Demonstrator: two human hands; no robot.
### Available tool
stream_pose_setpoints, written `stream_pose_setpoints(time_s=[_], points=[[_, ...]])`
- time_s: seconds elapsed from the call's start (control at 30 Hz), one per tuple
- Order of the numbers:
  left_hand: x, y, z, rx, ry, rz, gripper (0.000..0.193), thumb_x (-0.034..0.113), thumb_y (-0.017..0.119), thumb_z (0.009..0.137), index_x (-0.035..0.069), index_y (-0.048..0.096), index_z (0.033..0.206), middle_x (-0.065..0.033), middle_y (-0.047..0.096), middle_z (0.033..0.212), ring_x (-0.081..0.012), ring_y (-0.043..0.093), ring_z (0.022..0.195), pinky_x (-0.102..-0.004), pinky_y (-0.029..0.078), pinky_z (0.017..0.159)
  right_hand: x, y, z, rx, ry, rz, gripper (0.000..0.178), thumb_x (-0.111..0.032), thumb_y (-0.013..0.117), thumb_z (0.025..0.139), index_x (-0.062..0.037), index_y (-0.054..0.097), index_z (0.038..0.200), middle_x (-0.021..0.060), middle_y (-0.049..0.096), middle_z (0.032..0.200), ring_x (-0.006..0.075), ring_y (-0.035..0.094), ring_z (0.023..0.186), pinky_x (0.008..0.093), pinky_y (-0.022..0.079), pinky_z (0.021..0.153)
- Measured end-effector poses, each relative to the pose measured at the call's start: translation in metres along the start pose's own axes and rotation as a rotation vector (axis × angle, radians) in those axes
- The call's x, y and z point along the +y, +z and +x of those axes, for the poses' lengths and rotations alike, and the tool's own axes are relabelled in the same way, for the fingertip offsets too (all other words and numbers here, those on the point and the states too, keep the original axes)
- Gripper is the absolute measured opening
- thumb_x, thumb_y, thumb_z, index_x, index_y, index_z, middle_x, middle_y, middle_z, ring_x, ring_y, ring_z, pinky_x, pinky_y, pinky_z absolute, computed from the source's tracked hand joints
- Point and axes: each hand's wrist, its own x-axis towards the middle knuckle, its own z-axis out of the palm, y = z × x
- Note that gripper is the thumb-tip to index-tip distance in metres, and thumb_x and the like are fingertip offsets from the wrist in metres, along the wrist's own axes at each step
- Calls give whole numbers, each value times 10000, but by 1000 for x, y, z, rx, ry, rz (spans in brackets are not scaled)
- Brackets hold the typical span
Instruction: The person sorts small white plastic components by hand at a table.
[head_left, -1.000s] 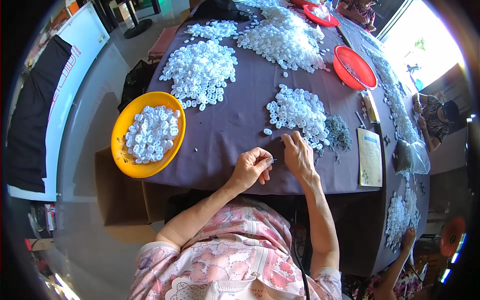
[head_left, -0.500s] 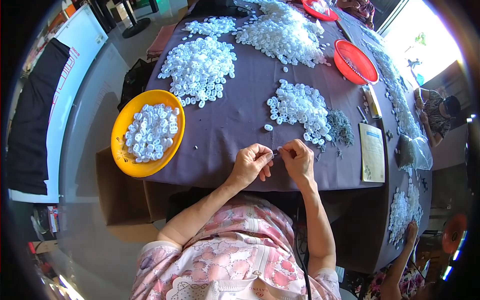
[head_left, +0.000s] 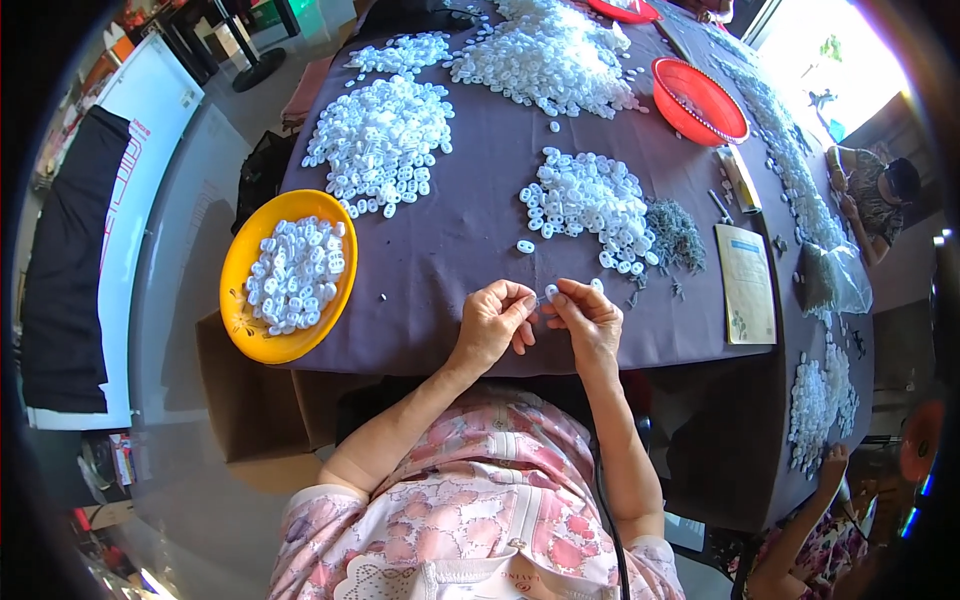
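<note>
Close together over the table's near edge, both my hands work with pinched fingers. My right hand (head_left: 587,323) grips a small white oval plastic piece (head_left: 551,291) between thumb and forefinger. A second white piece shows just behind its knuckles; whether it is held or lying there I cannot tell. My left hand (head_left: 496,318) is closed in a pinch beside that piece, on something too small to make out. Just beyond lies a heap of white two-holed oval pieces (head_left: 585,200), with a pile of small grey parts (head_left: 675,235) touching its right side.
On the left, a yellow bowl (head_left: 236,300) holding white pieces overhangs the table's edge. Larger white heaps (head_left: 380,140) lie farther back. To the right are a red basket (head_left: 690,115) and a booklet (head_left: 746,290). Other people sit along the right side.
A white oval piece now shows in my right fingertips, where none was visible before. Another has appeared behind that hand. The whole view has shifted slightly.
</note>
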Motion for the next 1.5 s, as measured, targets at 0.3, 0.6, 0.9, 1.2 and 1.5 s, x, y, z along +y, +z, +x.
stream_pose_setpoints(time_s=[0.3,0.6,0.9,1.2,1.5], points=[[2,0,0,1,-12,-2,136,121,578,912,-14,591,922,-70,621,699,-102,568,476,-212,436,380,6,-1,1,-19,-64,-16,154,-2,623,858,1,663,1007,64,682,859,120,666,724,208,539,596],[1,-2,0,-3,-17,-5,111,89,559,916,-14,599,912,-62,627,700,-89,574,483,-202,444,391,5,3,-3,-12,-78,-15,134,0,635,851,-6,666,982,53,680,848,105,656,713,209,534,614],[0,-2,2,-17,-7,-10,124,108,562,922,-11,596,922,-63,629,703,-91,563,483,-202,436,380,7,3,-3,-99,-107,-122,134,0,642,848,0,664,981,30,674,828,72,624,717,200,512,647],[-3,1,1,-19,39,-14,120,106,572,920,-2,620,938,-73,645,738,-85,568,500,-200,443,382,3,4,-5,-157,-97,-55,160,52,592,861,11,618,1013,31,660,836,76,614,749,210,487,675],[11,6,-6,-107,58,327,139,98,626,882,30,655,999,-2,612,740,-36,503,503,-200,404,423,-18,-13,-7,-242,-434,-700,181,51,626,781,-12,624,951,82,683,825,127,655,704,256,499,603]])
